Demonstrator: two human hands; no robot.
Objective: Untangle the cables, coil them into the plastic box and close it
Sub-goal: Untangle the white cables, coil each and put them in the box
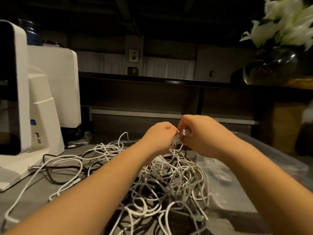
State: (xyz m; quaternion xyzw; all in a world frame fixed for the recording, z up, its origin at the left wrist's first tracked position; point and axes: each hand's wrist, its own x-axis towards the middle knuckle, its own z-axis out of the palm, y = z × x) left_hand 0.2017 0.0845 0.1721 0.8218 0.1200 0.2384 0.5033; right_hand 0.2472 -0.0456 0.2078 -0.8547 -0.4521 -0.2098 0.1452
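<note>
Step in hand: untangling, early stage. Coiling into box not yet begun; closing some way off.

Hands: left hand and right hand are raised above the heap, close together, near touching. Both have fingers curled and appear to pinch a small bunch of white cable loops held between them; blur there, so exact finger placement can't be told. Strands hang from the bunch down into the heap.

Task items: tangled heap of thin white and black cables lies on the grey bench, middle to near edge, directly under both forearms. Loose white strands trail toward the left near corner; a black cable loops off toward the left. Clear plastic box sits at the right side of the bench, just beside the heap, partly behind the right forearm. Appears open, w/ something pale inside, not identifiable. Lid not picked out.

Other: white monitor stand and screens at left far side; dark glass vase w/ white flowers at right far corner, on a higher surface.

Next move, judged: draw the held bunch up and away from the heap, feeding one strand out at a time, hands parting slowly. Risk: pulling hard will tighten knots below, and may drag the whole heap. Black and white strands are interlaced, so sep. by colour first looks sensible.
</note>
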